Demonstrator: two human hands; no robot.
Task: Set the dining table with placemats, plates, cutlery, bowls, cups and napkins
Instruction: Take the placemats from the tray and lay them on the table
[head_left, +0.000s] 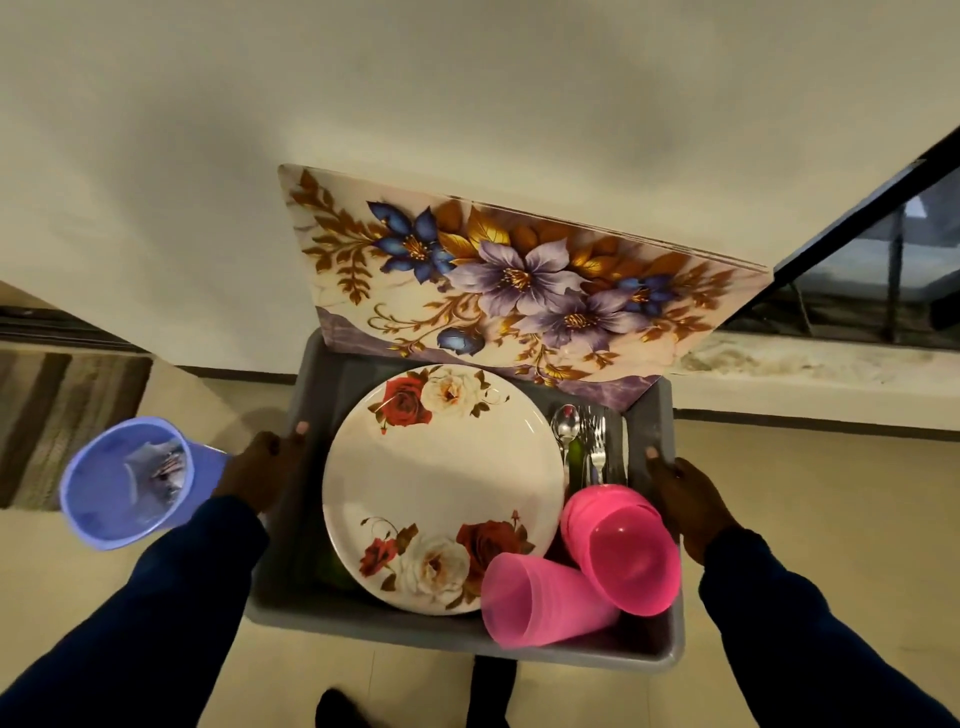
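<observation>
I carry a grey plastic tub (291, 597) in front of me. My left hand (262, 465) grips its left rim and my right hand (685, 499) grips its right rim. Inside lies a white plate with red and white roses (441, 483), likely the top of a stack. Two pink stacks of cups (628, 551) lie on their sides at the near right. Spoons and forks (584, 441) rest along the right side. Floral placemats (509, 275) stand tilted at the tub's far end. A blue holder with paper napkins (127, 480) hangs at my left hand.
A cream wall (467, 78) is straight ahead, with a dark skirting line at its base. A striped rug (62, 415) lies on the floor at the left. A dark-framed window or glass door (872, 270) is at the right. Pale floor tiles lie below.
</observation>
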